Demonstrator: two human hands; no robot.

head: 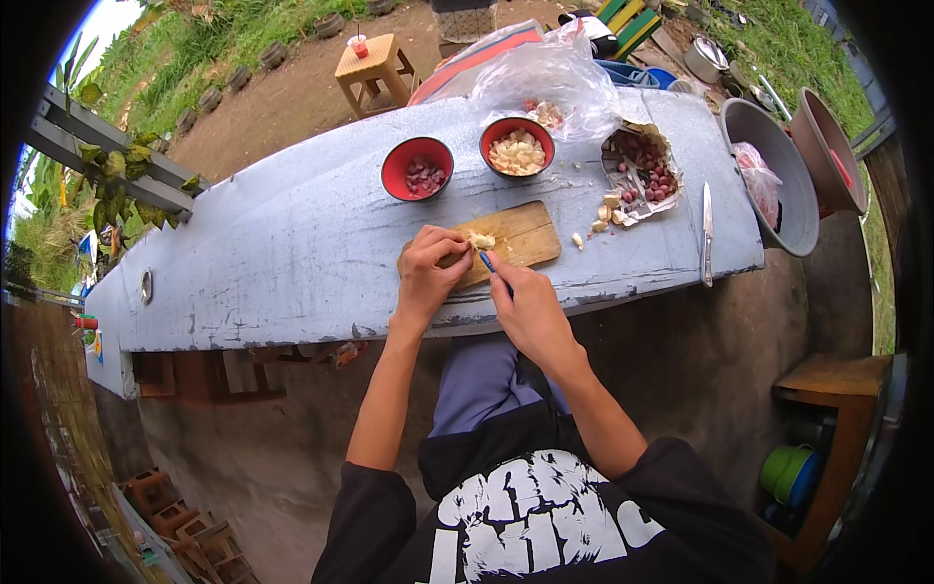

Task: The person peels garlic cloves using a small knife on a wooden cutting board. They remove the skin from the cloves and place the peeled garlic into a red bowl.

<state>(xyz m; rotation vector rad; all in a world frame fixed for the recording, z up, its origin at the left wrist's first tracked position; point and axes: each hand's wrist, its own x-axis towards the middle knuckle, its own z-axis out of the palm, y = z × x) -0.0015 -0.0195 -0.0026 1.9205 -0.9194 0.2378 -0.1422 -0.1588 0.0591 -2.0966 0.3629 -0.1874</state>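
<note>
My right hand (536, 314) grips a small knife with a blue handle (499, 275), its tip angled toward my other hand. The fingertips of my left hand (432, 266) are pinched at the knife's tip around what looks like a garlic clove, mostly hidden by the fingers. Both hands are over a wooden cutting board (522, 232). Pale garlic pieces and skins (481, 240) lie on the board, touching or right beside my left fingers. Beyond it stand a red bowl of peeled shallots (425, 178) and a red bowl of garlic cloves (517, 152).
Right of the board, shallots (659, 182) lie on newspaper (646, 213), with loose garlic cloves (605, 212) beside them. A second knife (707, 232) rests near the table's right edge. A clear plastic bag (558, 80) sits behind. Grey basin (797, 197) stands at the right.
</note>
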